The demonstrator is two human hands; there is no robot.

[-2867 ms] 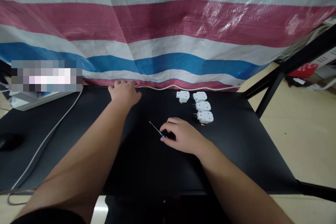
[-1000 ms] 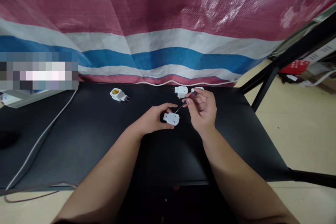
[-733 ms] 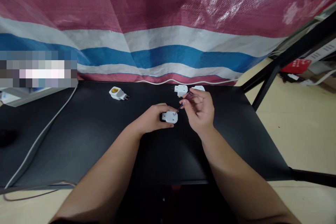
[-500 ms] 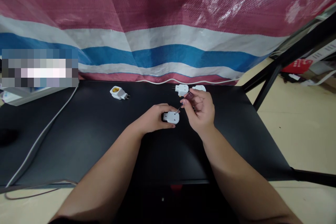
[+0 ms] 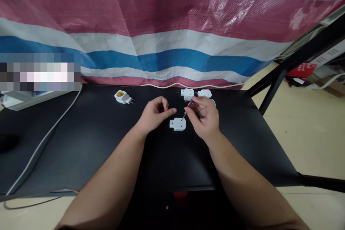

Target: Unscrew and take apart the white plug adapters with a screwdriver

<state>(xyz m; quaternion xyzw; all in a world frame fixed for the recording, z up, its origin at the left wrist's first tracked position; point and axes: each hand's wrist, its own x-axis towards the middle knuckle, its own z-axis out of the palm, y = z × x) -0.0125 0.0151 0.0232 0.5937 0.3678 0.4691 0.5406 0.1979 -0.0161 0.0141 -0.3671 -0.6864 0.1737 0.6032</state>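
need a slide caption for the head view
Right hand holds a screwdriver to a white plug adapter on a black table, left hand close by.

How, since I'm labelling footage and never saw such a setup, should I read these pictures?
There is no machine here: you see a person's two bare hands. Every picture comes from one camera worn on the person's head, looking forward and down. The surface is a black table, with a striped sheet hanging behind it. The right hand holds a small screwdriver, its tip at a hole in the white plug between the hands. The left hand is beside that plug, holding nothing that I can see. Another plug lies farther left, its gold-coloured inside showing; two more plugs lie beyond the right hand, and part of a fifth peeks out behind it. A pale cable crosses the table's left side.
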